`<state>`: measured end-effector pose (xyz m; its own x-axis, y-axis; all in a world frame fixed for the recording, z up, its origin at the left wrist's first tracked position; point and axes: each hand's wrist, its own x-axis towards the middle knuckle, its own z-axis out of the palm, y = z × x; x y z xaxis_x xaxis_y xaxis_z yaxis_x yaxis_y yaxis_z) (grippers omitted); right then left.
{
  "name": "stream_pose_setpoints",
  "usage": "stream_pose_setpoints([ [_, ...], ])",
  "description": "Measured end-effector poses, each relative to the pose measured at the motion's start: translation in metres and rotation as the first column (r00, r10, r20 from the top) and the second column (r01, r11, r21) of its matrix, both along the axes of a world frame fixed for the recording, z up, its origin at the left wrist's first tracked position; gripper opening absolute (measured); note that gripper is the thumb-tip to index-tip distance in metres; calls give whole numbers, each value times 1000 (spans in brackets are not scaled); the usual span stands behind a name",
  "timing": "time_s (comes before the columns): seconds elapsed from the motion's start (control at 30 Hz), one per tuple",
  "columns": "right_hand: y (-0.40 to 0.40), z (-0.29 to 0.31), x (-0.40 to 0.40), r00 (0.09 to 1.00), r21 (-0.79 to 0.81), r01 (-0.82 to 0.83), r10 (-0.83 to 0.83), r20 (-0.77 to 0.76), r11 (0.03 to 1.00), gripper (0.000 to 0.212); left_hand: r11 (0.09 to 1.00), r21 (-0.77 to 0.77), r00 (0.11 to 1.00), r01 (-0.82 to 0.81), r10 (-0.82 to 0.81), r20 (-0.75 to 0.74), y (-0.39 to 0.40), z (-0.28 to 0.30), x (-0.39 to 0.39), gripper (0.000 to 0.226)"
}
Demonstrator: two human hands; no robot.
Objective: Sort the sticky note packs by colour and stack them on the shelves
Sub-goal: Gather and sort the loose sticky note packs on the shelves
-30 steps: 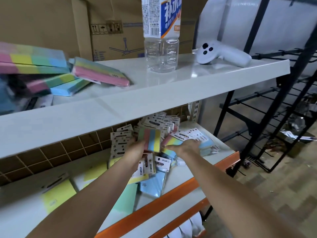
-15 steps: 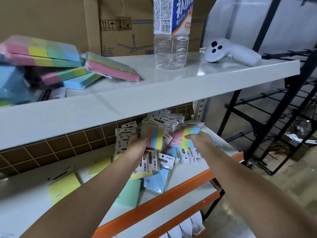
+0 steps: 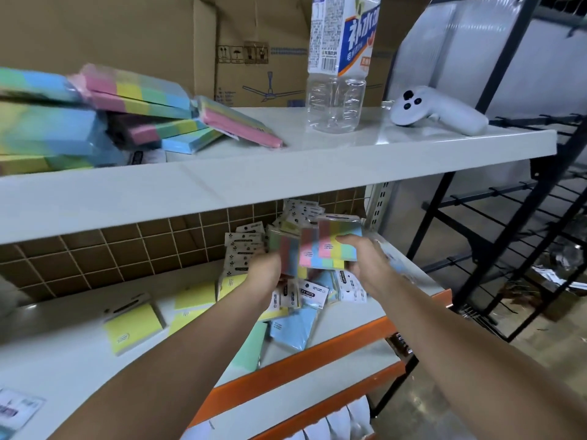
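Now gripping a striped pack (image 3: 330,249) in the right hand (image 3: 365,265), brought up against another (image 3: 284,255) held in the left hand (image 3: 265,271). Lifted clear of the loose heap (image 3: 305,300) near the lower shelf (image 3: 359,315) front edge; probably pairing matching packs for the upper shelf (image 3: 286,173).

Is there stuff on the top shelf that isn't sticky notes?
Yes. A clear plastic bottle with a blue and white label stands upright on the white top shelf, and a white handheld controller lies right of it. Neither belongs among the striped sticky note packs, which lie in a messy, tilted heap.
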<state>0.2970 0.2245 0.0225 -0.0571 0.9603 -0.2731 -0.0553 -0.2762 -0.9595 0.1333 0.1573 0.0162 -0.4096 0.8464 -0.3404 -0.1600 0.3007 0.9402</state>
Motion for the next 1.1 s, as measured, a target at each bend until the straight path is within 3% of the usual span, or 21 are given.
stream_pose_setpoints([
  [0.1, -17, 0, -30, 990, 22, -127, 125, 68, 992, 54, 1000, 30, 998, 4, -6, 62, -21, 7, -3, 23],
  [0.2, -30, -5, -64, 969, 55, -197, 186, 162, 979, 35, 995, 47, 995, -88, 86, 43, -42, 5, -21, 18],
  [0.33, -57, -12, -116, 893, -12, -381, 372, 252, 924, 47, 971, 56, 973, -232, 232, 8, -82, 2, -60, 14],
  [0.47, -93, -22, -172, 881, 10, -434, 422, 214, 901, 63, 945, 11, 944, -328, 328, -17, -129, -1, -102, 16],
  [0.63, -144, -24, -240, 831, 54, -533, 511, 219, 844, 22, 884, 1, 884, -468, 468, -22, -189, -4, -158, 20],
  [0.83, -218, -20, -311, 781, 81, -617, 596, 185, 783, 19, 830, -9, 829, -557, 556, -69, -267, 1, -221, 18],
  [0.97, -266, -22, -355, 778, 26, -628, 627, 40, 778, 6, 805, -11, 803, -593, 589, -91, -317, 10, -262, 12],
  [1.1, -306, -25, -391, 784, -24, -620, 619, -41, 784, 6, 813, -12, 796, -583, 568, -209, -360, 14, -304, 26],
])
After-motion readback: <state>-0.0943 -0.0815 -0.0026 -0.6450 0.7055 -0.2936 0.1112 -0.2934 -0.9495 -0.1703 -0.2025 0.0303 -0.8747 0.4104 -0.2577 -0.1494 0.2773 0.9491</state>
